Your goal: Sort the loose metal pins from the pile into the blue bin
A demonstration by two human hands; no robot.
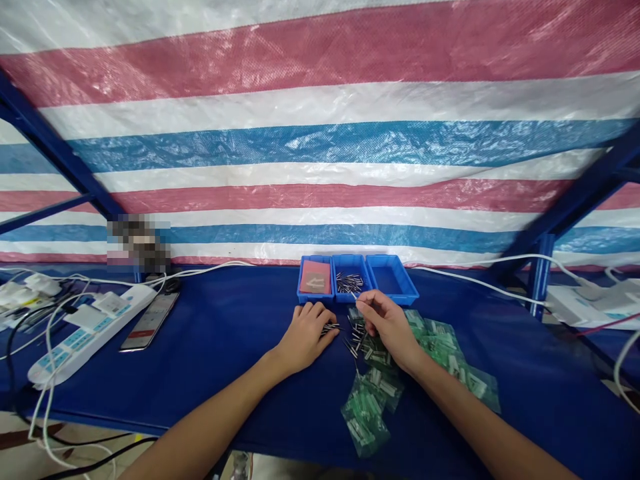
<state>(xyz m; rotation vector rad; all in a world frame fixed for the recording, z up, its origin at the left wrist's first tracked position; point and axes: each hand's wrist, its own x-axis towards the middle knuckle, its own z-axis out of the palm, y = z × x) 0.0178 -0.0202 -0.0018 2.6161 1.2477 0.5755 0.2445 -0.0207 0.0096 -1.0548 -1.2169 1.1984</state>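
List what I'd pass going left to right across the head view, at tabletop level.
White power strip → phone → left hand → right hand → white box at the far right.

The left forearm (220, 407) and right forearm (467, 407) are bared, extended forward and angled inward toward each other. The left hand (307, 339) is held palm down, with its fingers bent and the thumb set apart from them. The right hand (390, 328) is turned inward, its thumb and index finger pinched at the tips. The hands are separated by a small gap.
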